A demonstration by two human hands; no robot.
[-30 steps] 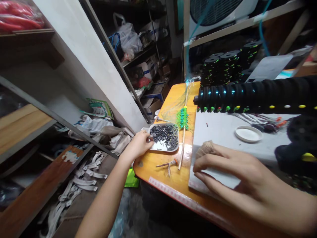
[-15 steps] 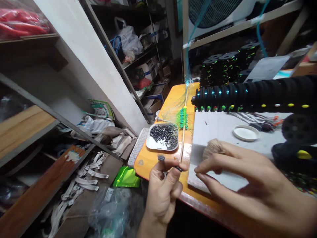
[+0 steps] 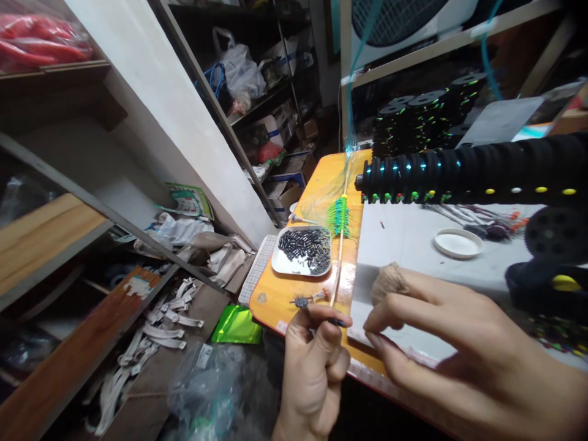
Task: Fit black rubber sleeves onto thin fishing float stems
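My left hand (image 3: 316,364) is closed near the table's front edge, pinching a small dark cylindrical piece (image 3: 337,321) between thumb and forefinger. Just beyond it is a grey bristly tip (image 3: 301,301) with thin wires; I cannot tell whether the fingers touch it. My right hand (image 3: 441,324) hovers to the right, thumb and forefinger brought together; anything between them is too small to make out. One of its fingers wears a beige wrap (image 3: 388,285). A white tray (image 3: 280,264) of small black cylinders lies beyond the left hand. Beside it, a thin stick (image 3: 340,251) carries green and blue threads (image 3: 339,215).
A black ribbed roller (image 3: 478,174) with coloured dots juts in from the right above the white work surface (image 3: 390,229). There lie a white round lid (image 3: 458,244) and a bundle of thin stems (image 3: 478,222). Shelves and a pillar (image 3: 184,110) stand left.
My left hand has shifted slightly right and down with the dark piece. Wires and an orange-tipped bit by the grey tip now show. My right thumb and forefinger have drawn closer together.
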